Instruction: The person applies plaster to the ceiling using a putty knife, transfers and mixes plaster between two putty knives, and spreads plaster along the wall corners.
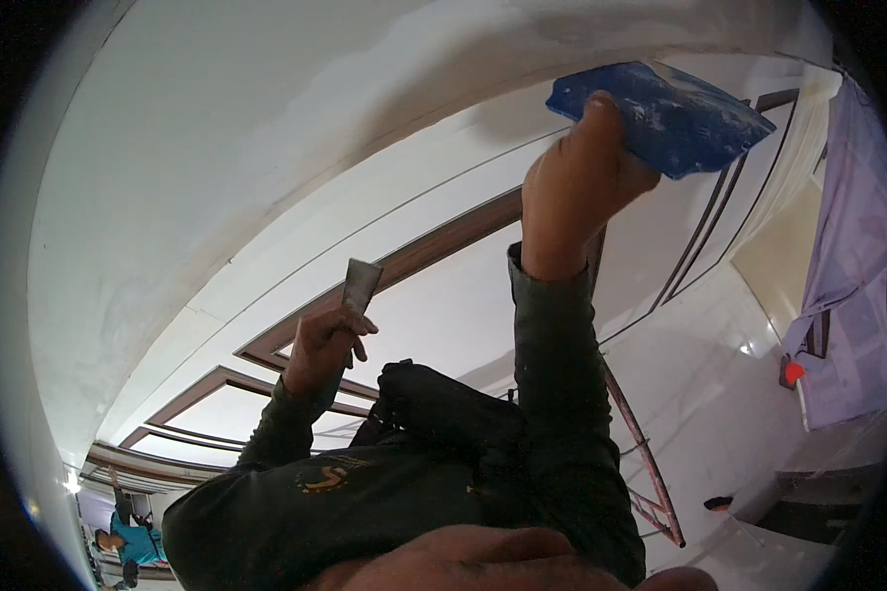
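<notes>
My right hand is raised at the upper right, closed on a blue plastic spreader with its thumb across the face. White smears, like putty, streak the spreader, and its outline is uneven. Its upper edge meets the border of a pale curved surface in view; whether they touch I cannot tell. Lower and to the left, my left hand grips a putty knife, the flat metal blade pointing up. Its handle is mostly hidden by my fingers. Darker damp-looking patches mark the pale surface.
Brown-framed panels run behind my arms. A reddish metal scaffold frame stands beyond my right arm. Light purple sheeting hangs at the far right. At the lower left, another person in a teal top has an arm raised.
</notes>
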`<state>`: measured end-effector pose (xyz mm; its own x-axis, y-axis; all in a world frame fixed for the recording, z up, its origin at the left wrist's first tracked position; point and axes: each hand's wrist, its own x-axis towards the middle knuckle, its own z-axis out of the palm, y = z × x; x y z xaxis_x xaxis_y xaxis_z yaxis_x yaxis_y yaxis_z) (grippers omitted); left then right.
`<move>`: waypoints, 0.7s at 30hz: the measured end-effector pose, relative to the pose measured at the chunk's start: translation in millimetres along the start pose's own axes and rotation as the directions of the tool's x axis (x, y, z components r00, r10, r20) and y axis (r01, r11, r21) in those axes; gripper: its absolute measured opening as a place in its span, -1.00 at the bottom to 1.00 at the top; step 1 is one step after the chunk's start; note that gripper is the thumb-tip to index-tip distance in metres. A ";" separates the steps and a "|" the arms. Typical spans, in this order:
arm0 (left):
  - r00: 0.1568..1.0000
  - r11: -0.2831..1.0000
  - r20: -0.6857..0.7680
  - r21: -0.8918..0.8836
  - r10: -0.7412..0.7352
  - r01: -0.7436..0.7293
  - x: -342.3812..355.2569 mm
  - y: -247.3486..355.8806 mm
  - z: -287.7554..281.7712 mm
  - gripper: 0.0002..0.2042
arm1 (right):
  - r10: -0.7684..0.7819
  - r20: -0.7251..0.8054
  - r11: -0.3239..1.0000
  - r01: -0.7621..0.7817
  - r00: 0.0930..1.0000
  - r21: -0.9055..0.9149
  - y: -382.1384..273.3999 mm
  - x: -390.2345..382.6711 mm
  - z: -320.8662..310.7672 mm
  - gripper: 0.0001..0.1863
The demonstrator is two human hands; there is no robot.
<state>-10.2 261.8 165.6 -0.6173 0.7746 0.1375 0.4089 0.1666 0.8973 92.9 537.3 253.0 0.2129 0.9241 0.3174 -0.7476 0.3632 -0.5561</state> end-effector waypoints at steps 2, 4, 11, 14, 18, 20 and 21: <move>0.999 0.999 -0.037 -0.038 -0.016 0.015 -6.6 -16.5 -5.8 -0.85 | 0.083 0.076 0.990 -0.074 0.994 -0.119 5.8 4.9 4.9 -0.72; 0.999 0.999 -0.041 -0.012 -0.031 0.030 -12.9 -19.6 -8.6 -0.84 | 0.033 0.106 0.993 -0.021 0.994 -0.114 15.9 4.3 6.8 -0.74; 0.999 1.000 -0.037 -0.007 0.011 -0.011 -7.9 -44.8 -24.1 -0.83 | -0.303 0.244 0.890 0.365 0.921 -0.273 57.6 -26.8 22.8 -0.66; 0.998 0.997 0.000 0.036 -0.069 0.069 5.2 -51.0 -22.5 -0.83 | -0.238 0.372 0.879 0.362 0.897 -0.310 81.7 -61.8 12.3 -0.48; 0.990 0.981 0.029 0.141 -0.140 0.134 25.6 -81.9 -20.0 -0.82 | -0.110 0.478 0.944 0.242 0.871 -0.223 91.3 -78.4 -26.0 -0.37; 0.989 0.978 0.040 0.163 -0.140 0.132 34.0 -98.4 -17.0 -0.81 | -0.201 0.193 0.933 0.248 0.960 -0.262 92.6 -56.8 -48.1 -0.63; 0.983 0.962 0.024 0.211 -0.181 0.172 34.3 -103.6 -17.2 -0.81 | -0.144 0.154 0.926 0.188 0.977 -0.328 77.4 -38.5 -55.8 -0.66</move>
<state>-85.3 260.7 84.6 -0.6650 0.7459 -0.0373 0.4288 0.4222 0.7986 61.9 536.4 154.9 0.2186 0.8326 0.5089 -0.4456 0.5491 -0.7070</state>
